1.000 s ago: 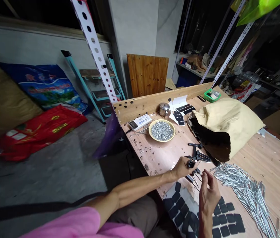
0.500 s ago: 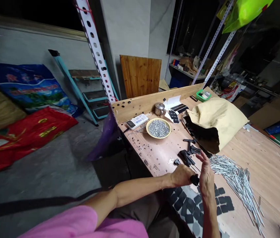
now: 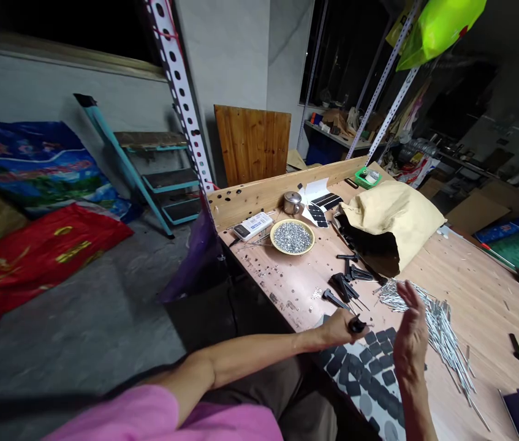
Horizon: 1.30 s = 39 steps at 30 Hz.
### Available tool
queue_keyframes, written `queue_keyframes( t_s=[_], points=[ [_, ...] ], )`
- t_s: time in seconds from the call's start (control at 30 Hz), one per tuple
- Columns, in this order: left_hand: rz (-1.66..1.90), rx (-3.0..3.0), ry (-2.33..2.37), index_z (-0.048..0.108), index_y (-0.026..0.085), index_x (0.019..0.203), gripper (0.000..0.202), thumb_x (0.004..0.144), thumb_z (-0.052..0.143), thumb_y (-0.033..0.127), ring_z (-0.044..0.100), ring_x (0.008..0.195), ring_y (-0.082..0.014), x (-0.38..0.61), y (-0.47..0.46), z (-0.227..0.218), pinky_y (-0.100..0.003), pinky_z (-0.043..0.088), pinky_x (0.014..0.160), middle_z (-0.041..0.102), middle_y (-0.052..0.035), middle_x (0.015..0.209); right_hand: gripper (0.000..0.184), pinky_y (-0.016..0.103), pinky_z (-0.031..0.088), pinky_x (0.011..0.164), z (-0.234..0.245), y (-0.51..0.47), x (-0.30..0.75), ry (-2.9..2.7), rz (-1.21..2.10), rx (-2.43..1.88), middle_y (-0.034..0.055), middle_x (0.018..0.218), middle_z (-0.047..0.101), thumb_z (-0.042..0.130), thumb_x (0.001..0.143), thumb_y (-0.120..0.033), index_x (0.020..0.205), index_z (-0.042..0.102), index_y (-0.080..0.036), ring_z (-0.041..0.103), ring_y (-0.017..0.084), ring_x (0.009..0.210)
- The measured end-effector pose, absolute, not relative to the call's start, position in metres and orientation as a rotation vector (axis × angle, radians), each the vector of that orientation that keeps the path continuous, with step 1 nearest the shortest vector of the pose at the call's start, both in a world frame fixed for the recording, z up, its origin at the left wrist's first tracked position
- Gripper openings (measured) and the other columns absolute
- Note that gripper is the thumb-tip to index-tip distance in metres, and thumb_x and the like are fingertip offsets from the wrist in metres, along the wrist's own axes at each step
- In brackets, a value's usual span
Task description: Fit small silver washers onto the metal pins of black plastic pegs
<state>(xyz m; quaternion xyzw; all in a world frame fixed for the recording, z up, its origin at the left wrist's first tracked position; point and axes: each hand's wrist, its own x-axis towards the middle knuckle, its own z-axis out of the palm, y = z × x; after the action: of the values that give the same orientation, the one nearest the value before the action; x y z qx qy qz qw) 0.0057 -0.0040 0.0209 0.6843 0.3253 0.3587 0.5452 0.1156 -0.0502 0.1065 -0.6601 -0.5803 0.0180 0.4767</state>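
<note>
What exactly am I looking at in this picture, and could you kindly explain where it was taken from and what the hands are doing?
There is no machine here: one camera worn on a person's head looks down at their own two bare hands over a wooden workbench. The left hand holds a small black part. The right hand is open and raised, holding nothing, near a pile of metal rods. On the bench also lie more black parts, a sheet of black pads and a yellow dish of tiny metal bits.
</note>
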Motion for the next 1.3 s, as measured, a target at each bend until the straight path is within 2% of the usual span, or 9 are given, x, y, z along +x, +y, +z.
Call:
queue_keyframes(
  t_s=[0.1,0.23,0.37,0.5,0.63,0.97,1.17,1.23,1.3],
  points=[
    [0.913,1.497,0.751,0.039,0.017,0.039,0.047,0.073,0.058,0.041,0.041,0.041,-0.0068,-0.001,-0.001,0.025,-0.019,0.033,0.045,0.042,0.0037,0.040,0.070,0.047,0.038,0.091,0.102,-0.062,0.118,-1.283,0.033,-1.616,0.0136,0.114,0.061,0.021,0.086,-0.066,0.124,0.050,-0.015,0.055,0.027,0.109],
    [0.919,1.298,0.747,0.041,0.017,0.044,0.048,0.065,0.064,0.053,0.034,0.043,-0.0060,-0.008,0.005,0.032,-0.020,0.027,0.044,0.036,0.0065,0.042,0.063,0.043,0.041,0.087,0.083,-0.070,0.114,-1.189,0.092,-1.626,0.0122,0.106,0.064,0.021,0.089,-0.060,0.116,0.055,-0.015,0.057,0.025,0.103],
    [0.989,1.349,0.709,0.041,0.016,0.047,0.049,0.056,0.071,0.053,0.034,0.050,-0.0063,-0.011,0.012,0.041,-0.020,0.027,0.047,0.036,0.0065,0.049,0.052,0.038,0.043,0.082,0.068,-0.074,0.108,-1.140,0.076,-1.649,0.0098,0.095,0.067,0.031,0.089,-0.055,0.105,0.061,-0.016,0.060,0.023,0.094],
    [1.172,1.318,0.826,0.035,0.018,0.041,0.052,0.065,0.065,0.054,0.030,0.047,-0.0066,-0.014,0.017,0.043,-0.022,0.025,0.046,0.032,0.0055,0.044,0.046,0.035,0.045,0.077,0.059,-0.076,0.106,-1.060,0.096,-1.613,0.0072,0.085,0.067,0.039,0.087,-0.053,0.098,0.062,-0.015,0.062,0.020,0.083],
    [1.181,1.260,0.841,0.032,0.018,0.037,0.053,0.070,0.061,0.047,0.027,0.044,-0.0062,-0.014,0.018,0.038,-0.022,0.024,0.044,0.030,0.0053,0.040,0.044,0.033,0.046,0.075,0.058,-0.077,0.104,-1.011,0.104,-1.616,0.0052,0.078,0.066,0.040,0.087,-0.051,0.098,0.063,-0.015,0.063,0.018,0.077],
    [1.086,1.029,0.810,0.027,0.018,0.039,0.052,0.056,0.071,0.039,0.022,0.044,-0.0034,-0.008,0.012,0.035,-0.021,0.016,0.043,0.024,0.0079,0.041,0.047,0.033,0.047,0.072,0.054,-0.072,0.107,-0.985,0.145,-1.685,0.0063,0.078,0.067,0.040,0.086,-0.055,0.096,0.063,-0.015,0.064,0.019,0.075],
    [0.982,0.804,0.699,0.028,0.021,0.045,0.049,0.066,0.058,0.055,0.018,0.032,-0.0032,-0.005,0.023,0.044,-0.021,0.015,0.036,0.022,0.0102,0.036,0.047,0.035,0.050,0.076,0.020,-0.060,0.097,-1.267,0.637,-1.685,0.0101,0.100,0.070,0.054,0.074,-0.055,0.099,0.066,-0.018,0.065,0.023,0.088],
    [0.979,0.758,0.680,0.027,0.021,0.046,0.053,0.066,0.058,0.059,0.019,0.034,-0.0029,-0.005,0.031,0.049,-0.020,0.019,0.037,0.020,0.0106,0.038,0.043,0.034,0.050,0.076,0.012,-0.055,0.088,-1.349,0.694,-1.636,0.0085,0.096,0.071,0.054,0.074,-0.054,0.095,0.068,-0.019,0.066,0.023,0.086],
    [0.989,0.737,0.666,0.033,0.019,0.050,0.053,0.067,0.058,0.062,0.024,0.036,-0.0030,-0.009,0.037,0.052,-0.020,0.027,0.040,0.024,0.0102,0.042,0.041,0.032,0.050,0.070,0.011,-0.050,0.083,-1.380,0.668,-1.626,0.0064,0.082,0.071,0.051,0.076,-0.055,0.086,0.068,-0.020,0.066,0.020,0.075]
  ],
)
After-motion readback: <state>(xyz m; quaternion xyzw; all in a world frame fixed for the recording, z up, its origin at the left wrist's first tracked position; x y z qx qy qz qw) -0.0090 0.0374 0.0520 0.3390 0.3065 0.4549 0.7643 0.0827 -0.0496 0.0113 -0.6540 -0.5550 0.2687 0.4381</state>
